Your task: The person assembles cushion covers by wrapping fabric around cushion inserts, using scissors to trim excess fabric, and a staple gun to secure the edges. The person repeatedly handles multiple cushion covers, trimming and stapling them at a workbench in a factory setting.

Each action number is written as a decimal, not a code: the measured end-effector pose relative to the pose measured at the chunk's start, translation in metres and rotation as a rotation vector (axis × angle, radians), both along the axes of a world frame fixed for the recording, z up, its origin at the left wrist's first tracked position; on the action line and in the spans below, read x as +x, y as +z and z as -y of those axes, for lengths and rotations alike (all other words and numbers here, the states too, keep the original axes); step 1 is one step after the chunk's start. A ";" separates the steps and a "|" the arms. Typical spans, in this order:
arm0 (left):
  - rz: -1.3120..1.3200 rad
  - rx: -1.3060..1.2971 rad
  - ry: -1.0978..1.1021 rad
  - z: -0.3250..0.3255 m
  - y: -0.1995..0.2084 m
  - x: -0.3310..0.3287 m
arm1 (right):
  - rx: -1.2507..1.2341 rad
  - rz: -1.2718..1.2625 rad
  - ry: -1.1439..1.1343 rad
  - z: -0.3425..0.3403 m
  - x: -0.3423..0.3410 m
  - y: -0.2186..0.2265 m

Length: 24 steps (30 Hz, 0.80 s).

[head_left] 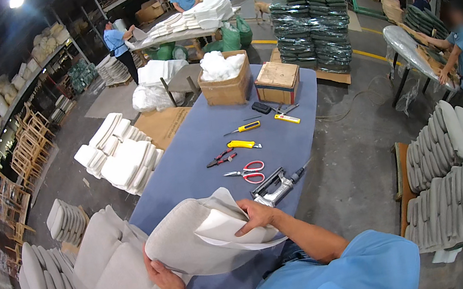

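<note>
A grey fabric seat cover [183, 240] is held up above the near end of the blue-topped table, with a white foam pad [224, 230] partly inside or under its folded edge. My left hand [167, 279] grips the cover's left edge, its fingers curled around the rim. My right hand [257, 215] is closed on the foam pad at the right, thumb on top; its fingertips are partly hidden behind the pad. Just beyond my right hand lies a staple gun [274, 187]. A stack of loose grey fabric pieces [117, 283] rests beside my left hand.
Red-handled scissors [252, 172], pliers [223, 158], a yellow utility knife [242, 144] and a screwdriver [246, 127] lie on the table [173, 199]. Two boxes [229, 89] stand at its far end. Grey cushions [443, 201] are stacked at right, white pads [125, 158] at left. Several co-workers work farther off.
</note>
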<state>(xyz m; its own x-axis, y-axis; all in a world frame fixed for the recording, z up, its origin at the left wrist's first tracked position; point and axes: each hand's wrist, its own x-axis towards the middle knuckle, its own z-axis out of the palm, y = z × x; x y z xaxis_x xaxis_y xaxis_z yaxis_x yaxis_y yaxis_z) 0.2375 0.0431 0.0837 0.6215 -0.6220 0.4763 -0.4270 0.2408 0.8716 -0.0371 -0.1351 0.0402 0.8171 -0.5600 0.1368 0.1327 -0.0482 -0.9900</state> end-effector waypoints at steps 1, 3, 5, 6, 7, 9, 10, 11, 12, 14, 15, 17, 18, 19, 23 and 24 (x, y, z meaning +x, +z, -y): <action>-0.015 -0.007 -0.135 0.000 0.027 -0.001 | -0.072 -0.031 0.022 0.003 0.000 0.004; 0.252 0.177 -0.172 0.007 0.069 -0.015 | -0.143 -0.076 0.026 0.000 -0.003 0.014; 0.465 0.309 -0.194 0.013 0.099 -0.021 | -0.203 -0.102 0.001 -0.003 -0.003 0.022; 0.540 0.353 -0.198 0.014 0.109 -0.020 | -0.218 -0.151 0.012 -0.004 -0.001 0.024; 0.608 0.398 -0.201 0.015 0.118 -0.022 | -0.213 -0.177 0.024 -0.005 0.000 0.028; 0.743 0.468 -0.269 0.024 0.140 -0.028 | -0.188 -0.241 0.051 -0.009 0.002 0.035; 0.801 0.501 -0.296 0.029 0.146 -0.034 | -0.215 -0.237 0.067 -0.010 0.004 0.041; 0.791 0.493 -0.348 0.037 0.147 -0.039 | -0.243 -0.236 0.084 -0.013 0.006 0.048; 0.781 0.484 -0.400 0.047 0.145 -0.043 | -0.272 -0.235 0.102 -0.016 0.008 0.056; 0.846 0.434 -0.360 0.056 0.138 -0.042 | -0.371 -0.076 -0.085 -0.027 0.017 0.084; 0.835 0.476 -0.319 0.056 0.139 -0.042 | -0.416 0.010 -0.177 -0.031 0.023 0.095; 0.810 0.553 -0.264 0.061 0.139 -0.042 | -0.545 0.049 -0.312 -0.029 0.022 0.099; 0.825 0.540 -0.247 0.064 0.137 -0.037 | -0.639 0.122 -0.364 -0.026 0.023 0.097; 0.832 0.526 -0.231 0.068 0.133 -0.032 | -0.733 0.190 -0.411 -0.024 0.021 0.096; 0.855 0.489 -0.113 0.084 0.114 -0.010 | -0.837 0.120 -0.268 -0.051 0.037 0.106; 0.813 0.573 -0.115 0.088 0.115 -0.009 | -0.863 0.039 -0.265 -0.056 0.044 0.096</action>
<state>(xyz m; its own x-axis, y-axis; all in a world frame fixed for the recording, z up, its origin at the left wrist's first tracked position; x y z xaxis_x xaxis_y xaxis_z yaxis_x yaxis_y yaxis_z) 0.2288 -0.0447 0.1988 0.1615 -0.9267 0.3392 -0.9454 -0.0468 0.3225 0.0070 -0.0788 0.1366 0.6620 -0.4185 0.6217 0.0447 -0.8060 -0.5902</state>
